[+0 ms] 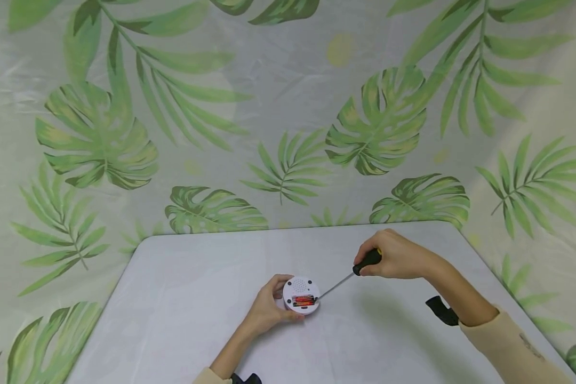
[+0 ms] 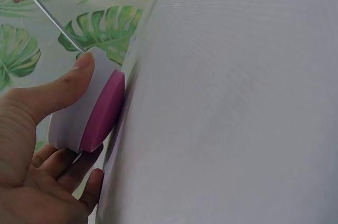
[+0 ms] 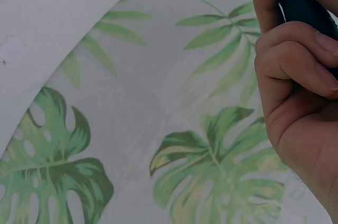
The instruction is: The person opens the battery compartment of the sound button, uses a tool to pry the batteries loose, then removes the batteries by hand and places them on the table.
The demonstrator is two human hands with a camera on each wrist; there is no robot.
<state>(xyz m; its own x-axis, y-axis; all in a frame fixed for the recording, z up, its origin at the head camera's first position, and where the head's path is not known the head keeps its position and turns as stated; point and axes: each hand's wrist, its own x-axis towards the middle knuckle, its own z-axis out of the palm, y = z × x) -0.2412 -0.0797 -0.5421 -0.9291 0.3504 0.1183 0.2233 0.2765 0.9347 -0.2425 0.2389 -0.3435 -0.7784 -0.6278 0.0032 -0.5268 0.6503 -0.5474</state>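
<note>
My left hand (image 1: 265,313) holds a round white battery device (image 1: 300,284) by its rim, thumb on one side and fingers on the other. Its back, with small speaker holes and dark round feet, faces up. Two red batteries (image 1: 303,301) lie in its open compartment. In the left wrist view the pink underside (image 2: 105,113) shows close over the table. My right hand (image 1: 397,255) grips a screwdriver (image 1: 367,261) by its black and yellow handle. The screwdriver's thin metal shaft slants down to the left, its tip at the compartment's right end.
Both hands are over a white-covered table (image 1: 197,277) with rounded far corners. A leaf-patterned curtain (image 1: 288,106) hangs behind and around it. Black straps (image 1: 442,311) sit at the wrists beside the beige sleeves (image 1: 513,346).
</note>
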